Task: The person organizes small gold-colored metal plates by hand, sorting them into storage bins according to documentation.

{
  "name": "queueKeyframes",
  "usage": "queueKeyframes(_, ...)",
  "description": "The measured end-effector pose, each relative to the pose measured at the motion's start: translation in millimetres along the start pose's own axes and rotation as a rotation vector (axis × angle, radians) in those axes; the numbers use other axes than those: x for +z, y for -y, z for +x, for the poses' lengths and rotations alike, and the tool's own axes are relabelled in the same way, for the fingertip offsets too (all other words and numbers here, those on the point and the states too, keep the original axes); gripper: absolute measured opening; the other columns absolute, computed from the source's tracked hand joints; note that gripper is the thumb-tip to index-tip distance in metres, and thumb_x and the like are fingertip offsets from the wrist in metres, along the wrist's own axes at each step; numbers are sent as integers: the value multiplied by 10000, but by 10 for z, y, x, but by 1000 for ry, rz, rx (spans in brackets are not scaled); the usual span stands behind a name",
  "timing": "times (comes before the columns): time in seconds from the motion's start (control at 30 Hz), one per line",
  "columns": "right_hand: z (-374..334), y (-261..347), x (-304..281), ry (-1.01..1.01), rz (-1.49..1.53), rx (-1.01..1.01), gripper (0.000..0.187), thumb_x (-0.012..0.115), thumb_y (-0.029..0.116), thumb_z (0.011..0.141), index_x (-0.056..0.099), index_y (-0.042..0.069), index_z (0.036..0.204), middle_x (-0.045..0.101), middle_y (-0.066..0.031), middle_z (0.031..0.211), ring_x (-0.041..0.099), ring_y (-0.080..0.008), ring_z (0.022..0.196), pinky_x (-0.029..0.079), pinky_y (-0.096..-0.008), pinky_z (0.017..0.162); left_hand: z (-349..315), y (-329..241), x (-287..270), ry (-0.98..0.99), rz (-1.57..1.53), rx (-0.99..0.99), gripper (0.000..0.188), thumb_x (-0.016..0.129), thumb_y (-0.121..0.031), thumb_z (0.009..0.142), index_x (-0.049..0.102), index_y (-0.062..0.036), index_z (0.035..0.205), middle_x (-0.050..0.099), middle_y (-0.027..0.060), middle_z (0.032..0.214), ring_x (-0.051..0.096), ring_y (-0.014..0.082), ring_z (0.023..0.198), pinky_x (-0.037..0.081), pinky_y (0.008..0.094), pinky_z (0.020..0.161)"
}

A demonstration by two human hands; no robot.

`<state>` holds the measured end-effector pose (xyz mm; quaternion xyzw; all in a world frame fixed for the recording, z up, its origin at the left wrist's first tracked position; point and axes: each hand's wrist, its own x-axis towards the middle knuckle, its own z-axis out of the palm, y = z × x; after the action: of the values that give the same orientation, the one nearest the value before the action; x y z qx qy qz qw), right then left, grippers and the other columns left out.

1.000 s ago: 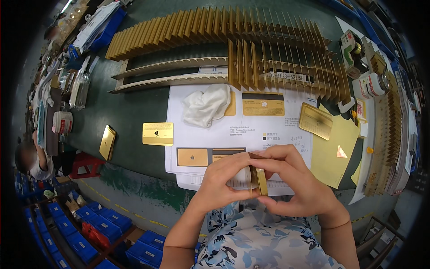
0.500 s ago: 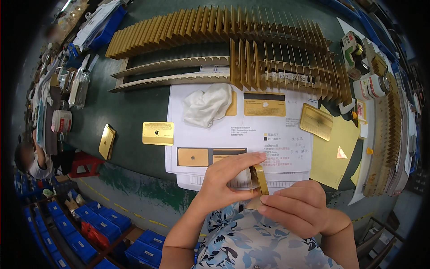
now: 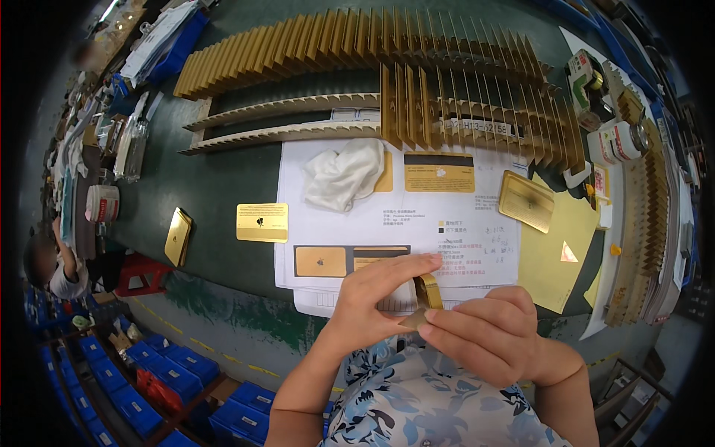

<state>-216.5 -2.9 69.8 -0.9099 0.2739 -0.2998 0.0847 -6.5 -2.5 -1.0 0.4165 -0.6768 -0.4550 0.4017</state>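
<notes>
Above my lap, at the table's near edge, my left hand (image 3: 372,302) is closed round a small stack of gold cards (image 3: 429,292), gripping it between thumb and fingers. My right hand (image 3: 488,335) pinches the near end of a card (image 3: 414,319) at the stack, its fingers bent together. Part of the stack is hidden behind both hands. Beyond them, white printed sheets (image 3: 417,223) lie under a crumpled white cloth (image 3: 342,175) that partly covers a gold piece. A single gold card (image 3: 262,223) lies left of the cloth.
Long slotted racks (image 3: 290,112) at the back hold many upright gold cards (image 3: 298,45). Gold card stacks lie at left (image 3: 177,237) and right (image 3: 526,201), the latter by yellow paper (image 3: 558,261). A white jar (image 3: 618,143) stands far right, another container (image 3: 102,203) left.
My right hand has shifted slightly left, its fingertips now at the stack's lower end with a card's face showing there. My left hand stays nearly in place.
</notes>
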Motion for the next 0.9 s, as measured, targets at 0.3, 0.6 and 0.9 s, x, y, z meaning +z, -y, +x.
queueKeyframes(0.3,40,0,3,17,0,33,304,733,132,751,758,93,1052,727,-13,1087,600,-129,893,415,-286,717,-14,1,10,-11,-58,-34,528,832,-91,718,690,-20,1222,716,123,1232,697,253,1101,537,334,954)
queueKeyframes(0.6,95,-49,-3,-10,-33,-14,210,681,97,768,723,40,966,716,-78,1054,634,-147,898,462,-298,737,3,-32,-4,10,2,-30,500,812,-97,739,687,-11,1216,716,127,1229,698,249,1096,535,329,951)
queueKeyframes(0.9,59,27,-106,70,-61,-71,348,710,138,698,744,51,1033,720,-53,1092,597,-148,855,425,-296,709,16,-41,4,11,6,-9,509,803,-53,727,683,-9,1220,716,130,1225,693,252,1108,529,329,964)
